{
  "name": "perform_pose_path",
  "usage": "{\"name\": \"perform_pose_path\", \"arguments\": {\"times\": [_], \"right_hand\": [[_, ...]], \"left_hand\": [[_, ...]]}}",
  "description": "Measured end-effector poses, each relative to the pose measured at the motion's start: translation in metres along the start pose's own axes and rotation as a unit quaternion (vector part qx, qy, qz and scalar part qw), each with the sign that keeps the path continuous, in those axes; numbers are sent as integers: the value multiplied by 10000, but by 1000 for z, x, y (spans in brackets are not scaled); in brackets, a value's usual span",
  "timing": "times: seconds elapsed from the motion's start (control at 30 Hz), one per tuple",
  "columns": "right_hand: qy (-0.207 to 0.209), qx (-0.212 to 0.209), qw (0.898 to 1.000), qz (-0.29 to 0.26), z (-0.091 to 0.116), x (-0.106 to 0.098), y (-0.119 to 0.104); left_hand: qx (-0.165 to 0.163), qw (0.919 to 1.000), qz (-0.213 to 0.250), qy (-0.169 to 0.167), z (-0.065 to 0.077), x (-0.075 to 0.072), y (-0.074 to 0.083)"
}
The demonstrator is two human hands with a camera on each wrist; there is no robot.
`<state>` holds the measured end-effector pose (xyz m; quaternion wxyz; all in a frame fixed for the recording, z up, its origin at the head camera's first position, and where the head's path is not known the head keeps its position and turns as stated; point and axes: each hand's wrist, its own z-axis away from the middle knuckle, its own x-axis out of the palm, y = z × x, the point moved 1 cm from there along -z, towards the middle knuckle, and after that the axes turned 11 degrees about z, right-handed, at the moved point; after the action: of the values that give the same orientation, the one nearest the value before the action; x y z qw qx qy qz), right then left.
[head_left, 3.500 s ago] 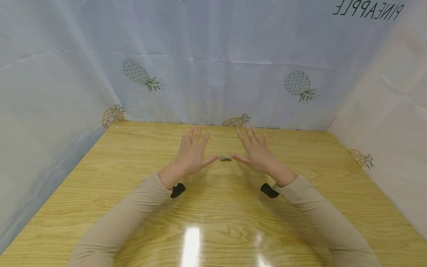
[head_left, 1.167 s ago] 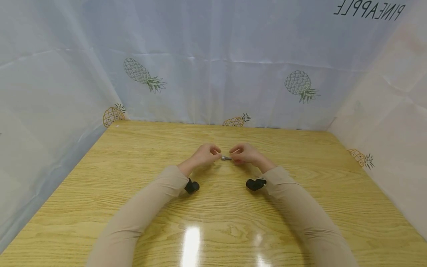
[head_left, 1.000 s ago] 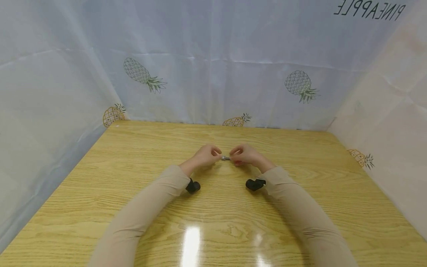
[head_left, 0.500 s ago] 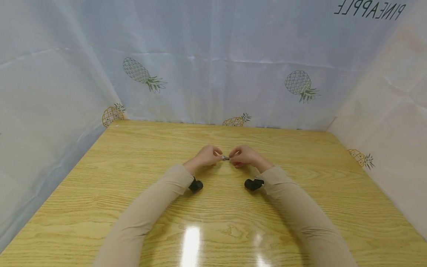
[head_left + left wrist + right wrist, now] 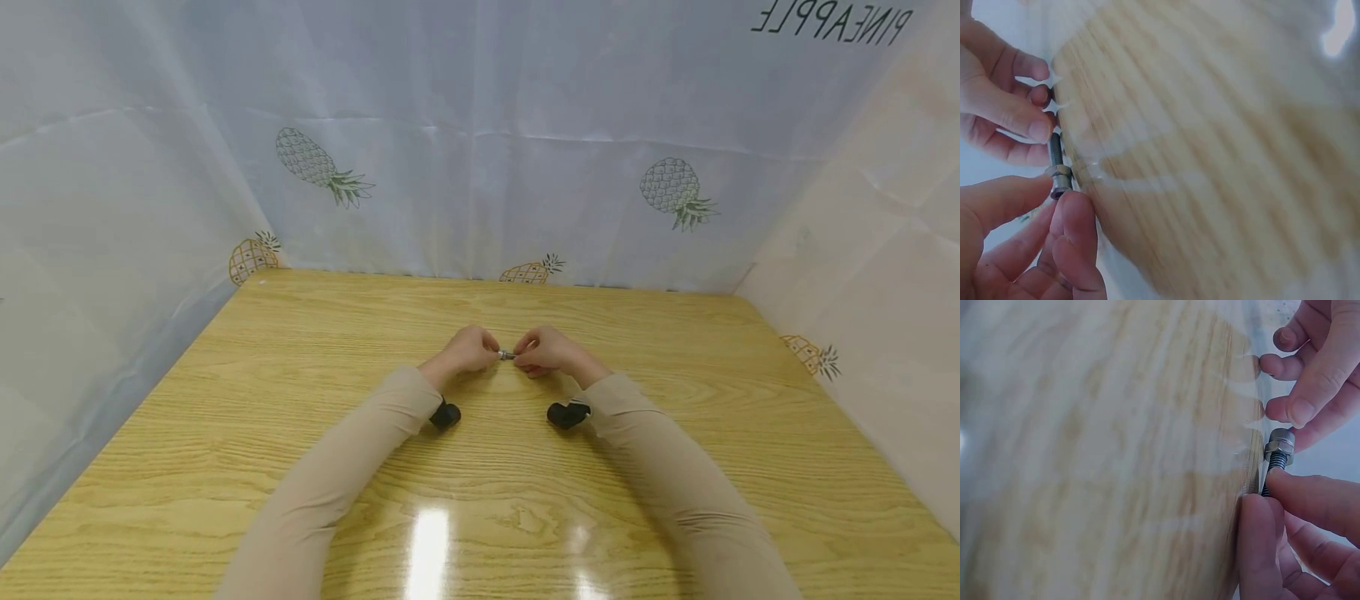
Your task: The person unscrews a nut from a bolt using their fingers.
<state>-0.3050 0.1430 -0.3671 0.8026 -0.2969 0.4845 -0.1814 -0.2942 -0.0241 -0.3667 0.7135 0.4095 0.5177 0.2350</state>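
A small metal bolt [image 5: 506, 356] with a ridged cylindrical head lies between my hands at the middle of the table. A hex nut [image 5: 1279, 449] sits on its thread close to the head. My left hand [image 5: 467, 350] has its thumb and forefinger at either side of the bolt's head, pinching it, as the left wrist view shows. From the other side my right hand [image 5: 553, 352] pinches the threaded end between thumb and forefinger, covering the tip. The other fingers of both hands are bent.
The wood-grain table [image 5: 480, 483] carries bright light reflections near its front. Behind it hangs a pale curtain [image 5: 480, 167] with pineapple prints, with more pale cloth at both sides. Black wrist cameras [image 5: 446, 415] hang below both cuffs.
Both hands were spread flat with fingers straight beside the bolt. They have since curled and drawn inward, the right fingers closing on the thread and the left on the head.
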Motion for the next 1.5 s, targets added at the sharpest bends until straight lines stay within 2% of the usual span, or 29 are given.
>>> {"name": "perform_pose_path", "arguments": {"times": [0.2,0.43,0.73,1.0,1.23,1.5], "right_hand": [[33,6,10000,28,0,1,-2],[62,-23,9995,310,1,3,-4],[58,-237,9984,519,3,5,-5],[223,-493,9976,441,4,0,-3],[380,-686,9953,568,8,-5,-6],[491,-654,9961,336,17,-10,-10]], "left_hand": [[-30,9995,-294,125,-1,2,2],[47,9971,-719,238,-1,3,6],[48,9969,-743,266,0,3,5],[287,9988,-146,361,4,-3,5],[274,9976,577,274,6,-5,4],[261,9939,1057,200,11,-10,2]]}}
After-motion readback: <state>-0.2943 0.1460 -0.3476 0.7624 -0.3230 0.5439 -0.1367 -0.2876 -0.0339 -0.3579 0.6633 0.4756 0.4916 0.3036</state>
